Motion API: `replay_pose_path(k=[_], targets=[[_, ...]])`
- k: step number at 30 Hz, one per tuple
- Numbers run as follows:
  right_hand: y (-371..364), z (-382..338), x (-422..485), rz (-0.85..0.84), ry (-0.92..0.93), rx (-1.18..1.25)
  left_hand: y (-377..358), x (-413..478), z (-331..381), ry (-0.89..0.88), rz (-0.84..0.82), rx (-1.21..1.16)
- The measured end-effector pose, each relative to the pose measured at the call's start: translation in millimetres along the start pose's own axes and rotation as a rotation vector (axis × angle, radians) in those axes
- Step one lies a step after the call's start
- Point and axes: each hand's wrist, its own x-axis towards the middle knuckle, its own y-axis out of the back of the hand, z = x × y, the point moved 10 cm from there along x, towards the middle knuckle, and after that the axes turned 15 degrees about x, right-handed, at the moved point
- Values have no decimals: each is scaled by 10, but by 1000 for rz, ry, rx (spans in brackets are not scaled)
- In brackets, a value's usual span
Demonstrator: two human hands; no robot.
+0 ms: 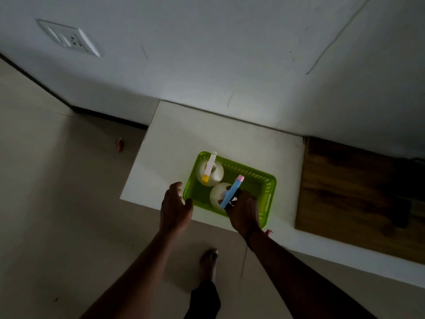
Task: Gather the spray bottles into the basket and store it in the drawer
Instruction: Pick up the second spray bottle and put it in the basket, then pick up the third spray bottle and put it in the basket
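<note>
A lime-green plastic basket (pixel 264 180) rests on a white cabinet top (pixel 207 134). Two pale round spray bottles stand upright inside it. The far one (pixel 217 173) has a white sprayer with a yellow nozzle. The near one (pixel 218 194) has a blue sprayer with a pink nozzle. My right hand (pixel 245 214) covers the basket's near edge, next to the blue sprayer; its fingers are hidden, so whether it grips anything is unclear. My left hand (pixel 176 207) hovers open at the basket's near left corner, fingers spread, thumb close to the rim.
A wooden surface (pixel 358 192) adjoins the cabinet on the right. The wall behind carries a white switch and socket plate (pixel 69 39). A tiled floor lies to the left, with a small orange scrap (pixel 119 145). My foot (pixel 209 263) stands below the cabinet's front edge.
</note>
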Motion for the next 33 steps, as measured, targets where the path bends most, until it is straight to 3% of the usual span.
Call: replay_pose_path(k=[13, 18, 21, 26, 33], targets=[[183, 9, -230, -97, 9, -54, 41, -235, 121, -46, 43, 76], [476, 118, -581, -75, 21, -74, 75, -636, 60, 29, 123, 70], [787, 292, -943, -20, -24, -43, -108, -1064, 58, 75, 98, 56], [1661, 865, -1735, 156, -143, 113, -784, -1904, 422, -43, -54, 146], [2979, 2070, -3587, 531, -325, 272, -2053, -3685, 1287, -378, -316, 275]])
